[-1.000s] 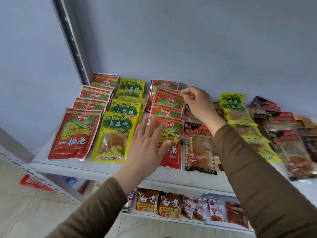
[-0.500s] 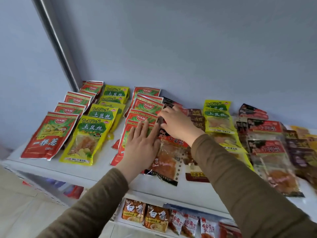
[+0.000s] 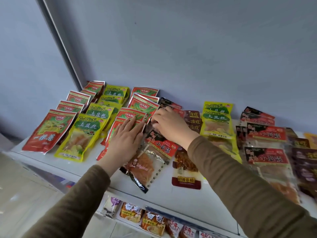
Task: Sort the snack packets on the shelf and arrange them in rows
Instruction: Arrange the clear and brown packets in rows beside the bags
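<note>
Pressing flat on the front red packet (image 3: 111,134) of the third row, the left hand (image 3: 126,140) lies with its fingers (image 3: 132,125) straight and close together. Just beside it, the right hand (image 3: 169,125) reaches over a clear-and-red packet (image 3: 151,158) that lies askew near the shelf (image 3: 180,200) front; its fingers are curled down onto the dark packets (image 3: 169,103) behind, though whether they pinch one I cannot tell. At the left, a row of red packets (image 3: 49,129) and a row of yellow packets (image 3: 84,134) run back to the wall. More yellow packets (image 3: 216,119) and red-and-black packets (image 3: 265,134) lie overlapped at the right. A lower shelf (image 3: 197,219) holds orange packets (image 3: 152,222).
</note>
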Available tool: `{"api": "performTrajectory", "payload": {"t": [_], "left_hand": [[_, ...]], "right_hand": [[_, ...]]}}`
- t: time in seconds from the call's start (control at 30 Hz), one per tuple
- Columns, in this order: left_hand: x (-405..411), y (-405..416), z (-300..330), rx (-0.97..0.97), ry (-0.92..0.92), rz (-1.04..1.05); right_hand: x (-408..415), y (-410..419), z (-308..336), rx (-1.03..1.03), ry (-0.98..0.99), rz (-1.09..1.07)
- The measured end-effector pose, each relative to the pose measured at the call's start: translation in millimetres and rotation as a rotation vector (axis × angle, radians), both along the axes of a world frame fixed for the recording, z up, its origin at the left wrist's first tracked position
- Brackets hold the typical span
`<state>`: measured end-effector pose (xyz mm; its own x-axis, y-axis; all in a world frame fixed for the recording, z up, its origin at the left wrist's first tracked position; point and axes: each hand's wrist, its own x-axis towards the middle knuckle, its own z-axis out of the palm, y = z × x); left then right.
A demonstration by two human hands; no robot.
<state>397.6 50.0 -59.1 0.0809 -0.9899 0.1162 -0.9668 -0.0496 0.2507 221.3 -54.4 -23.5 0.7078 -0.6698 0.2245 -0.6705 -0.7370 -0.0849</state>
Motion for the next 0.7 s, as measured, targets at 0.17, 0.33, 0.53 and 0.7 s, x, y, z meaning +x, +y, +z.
{"api": "performTrajectory", "payload": {"t": [0.17, 0.33, 0.53, 0.7], "left_hand": [[3.4, -5.3, -3.7, 0.014, -0.037, 0.008], [4.9, -7.5, -4.9, 0.003, -0.114, 0.006], [2.4, -7.1, -3.1, 0.021, -0.12, -0.001], [2.0, -16.7, 3.3, -0.068, -0.204, 0.005]], "right_hand": [[0.8, 16.0, 4.4, 0.061, 0.249, 0.131], [-7.3, 6.7, 10.8, 0.162, 0.226, 0.2], [-12.7, -11.3, 23.9, 0.25, 0.263, 0.205], [8.2, -9.1, 24.9, 0.455, -0.387, -0.067]]}}
